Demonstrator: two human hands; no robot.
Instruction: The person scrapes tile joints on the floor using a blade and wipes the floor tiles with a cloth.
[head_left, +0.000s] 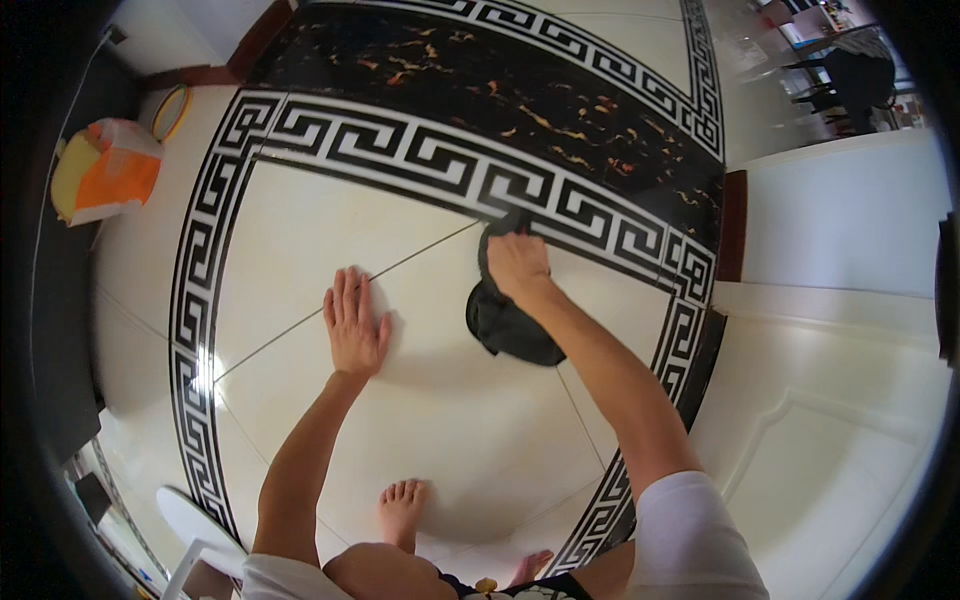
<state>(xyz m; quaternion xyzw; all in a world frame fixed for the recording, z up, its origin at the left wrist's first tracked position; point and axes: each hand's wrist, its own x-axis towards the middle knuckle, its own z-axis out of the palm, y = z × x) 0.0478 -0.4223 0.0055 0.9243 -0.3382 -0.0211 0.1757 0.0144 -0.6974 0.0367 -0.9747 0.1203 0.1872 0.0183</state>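
Note:
A dark cloth (514, 330) lies bunched on the cream floor tiles (315, 217). My right hand (519, 264) is closed over its upper end, beside the black-and-white Greek-key border (442, 157). Part of the cloth shows past my knuckles, and the rest trails back under my wrist. To the left, my left hand (352, 322) rests palm down on the tiles near a dark diagonal joint, fingers slightly apart, holding nothing. My bare foot (403, 502) stands on the floor below.
Beyond the border runs a black marbled stone strip (480, 90). An orange, white and yellow bag (116, 174) sits at the left by a dark cabinet (64, 315). A white panelled door (817, 450) stands at right. A round white stool-like object (199, 514) is at lower left.

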